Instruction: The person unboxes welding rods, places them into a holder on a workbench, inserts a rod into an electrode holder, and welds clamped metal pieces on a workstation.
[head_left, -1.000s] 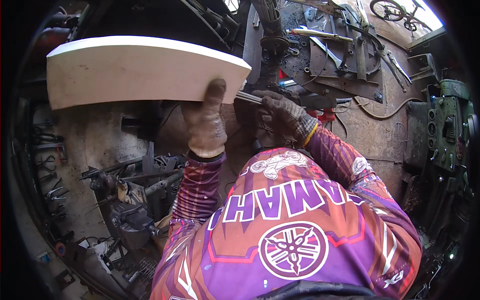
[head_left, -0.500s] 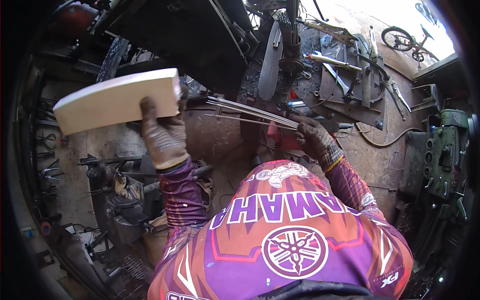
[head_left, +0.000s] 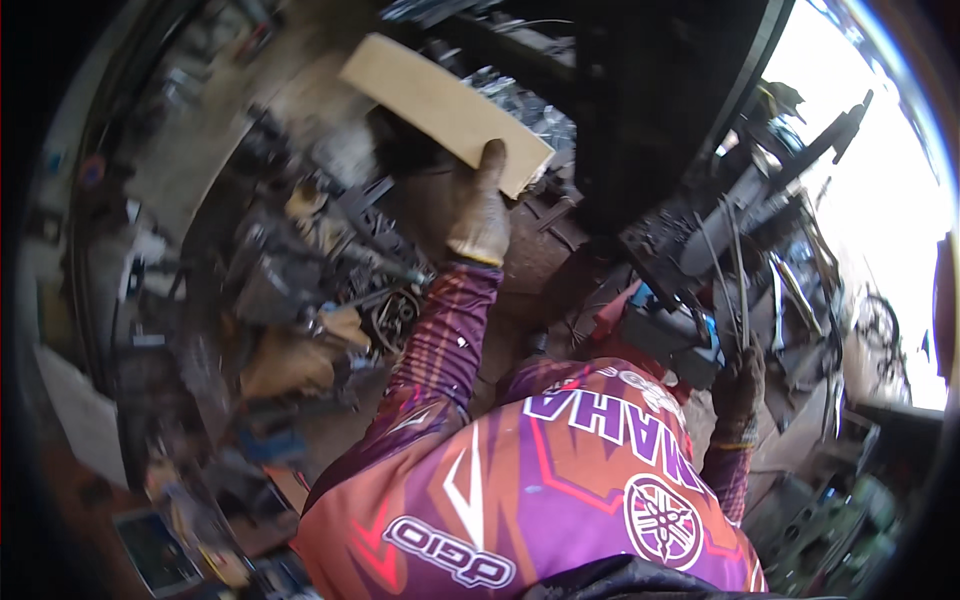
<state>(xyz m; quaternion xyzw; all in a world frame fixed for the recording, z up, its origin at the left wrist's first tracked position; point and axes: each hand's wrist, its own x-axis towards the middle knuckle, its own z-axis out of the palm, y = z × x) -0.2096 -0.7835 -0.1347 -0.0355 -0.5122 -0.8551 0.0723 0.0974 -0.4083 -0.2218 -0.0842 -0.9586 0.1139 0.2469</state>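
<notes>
My gloved left hand [head_left: 482, 215] is closed on the near right end of a long, pale carton [head_left: 445, 105], with the thumb lying across its top face. The carton is held up at a slant, its far end pointing up and left. At the right, my gloved right hand [head_left: 738, 388] is closed around the lower ends of a few thin grey welding rods [head_left: 741, 285]. They fan slightly apart as they rise from my fist. Its fingers are partly blurred and dark.
A dark metal bench [head_left: 690, 235] bears tools and scraps beyond my right hand. A wrench [head_left: 778, 300] lies near the rods. Metal parts and a brown rag [head_left: 290, 360] clutter the left side. A bicycle [head_left: 880, 325] stands at the far right. Much is blurred.
The view has swung to the left, so the surroundings appear turned. The carton now slants up to the left, and the rods point upward instead of leftward. Both hands keep their hold.
</notes>
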